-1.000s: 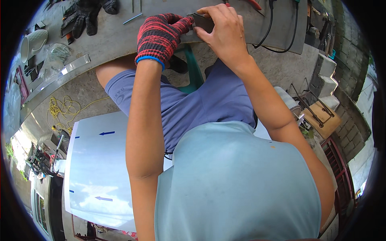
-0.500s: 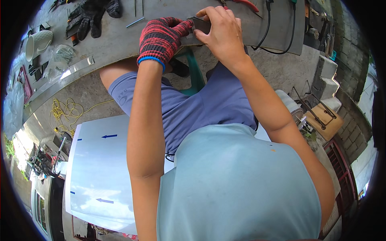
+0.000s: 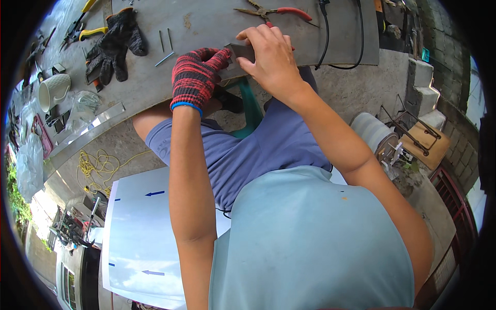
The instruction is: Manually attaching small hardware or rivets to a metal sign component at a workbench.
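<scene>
While the head view looks down over the person's chest and both forearms, the two hands meet at the upper centre of the frame, at the near edge of a grey workbench (image 3: 206, 23). The left hand (image 3: 199, 72), in a red-and-black knitted glove with a blue cuff, is curled with its fingertips pinching the left end of a small grey metal piece (image 3: 238, 51). The right hand (image 3: 268, 59) is bare; its fingers are bent and closed over the right part of the same piece, thumb toward the glove, so both hands grip it together just at the bench edge. How the piece is shaped beneath the right hand cannot be told. Above the right hand, at the top centre of the frame, red-handled pliers (image 3: 274, 11) lie on the bench, and a black cable (image 3: 325, 36) runs down the bench to their right. A pair of black gloves (image 3: 113, 44) lies at the upper left, with a few thin metal rods (image 3: 165, 44) between them and the gloved hand. A white mug (image 3: 51, 92) stands further left. Below the bench, a coil of yellow cord (image 3: 98, 165) lies on the ground at centre left, above a white panel (image 3: 139, 243) marked with blue arrows.
</scene>
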Available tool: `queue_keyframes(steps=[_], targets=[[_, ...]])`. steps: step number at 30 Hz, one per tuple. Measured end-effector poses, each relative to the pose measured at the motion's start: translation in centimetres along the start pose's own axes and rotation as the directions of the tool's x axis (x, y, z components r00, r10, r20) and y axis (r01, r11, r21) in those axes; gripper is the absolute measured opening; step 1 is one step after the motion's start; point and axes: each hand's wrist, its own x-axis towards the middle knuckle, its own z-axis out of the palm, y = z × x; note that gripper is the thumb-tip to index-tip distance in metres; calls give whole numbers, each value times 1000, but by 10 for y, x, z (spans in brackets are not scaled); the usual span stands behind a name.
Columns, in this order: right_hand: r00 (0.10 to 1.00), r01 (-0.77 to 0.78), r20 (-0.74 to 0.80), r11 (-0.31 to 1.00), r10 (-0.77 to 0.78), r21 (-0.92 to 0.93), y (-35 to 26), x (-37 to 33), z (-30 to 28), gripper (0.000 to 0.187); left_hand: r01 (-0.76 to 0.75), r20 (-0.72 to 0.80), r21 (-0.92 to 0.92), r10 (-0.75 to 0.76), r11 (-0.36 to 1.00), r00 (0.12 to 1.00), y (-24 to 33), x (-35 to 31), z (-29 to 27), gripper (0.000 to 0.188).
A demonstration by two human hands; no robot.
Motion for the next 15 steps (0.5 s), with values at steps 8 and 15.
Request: queue_keyframes(steps=[8, 15], targets=[[958, 117, -274, 988, -85, 102, 28, -11, -30, 26, 45, -13, -37, -45, 998, 999, 5, -1, 1, 33], [971, 204, -149, 975, -190, 90, -3, -59, -4, 19, 61, -4, -51, -61, 997, 998, 4, 1, 1, 33]])
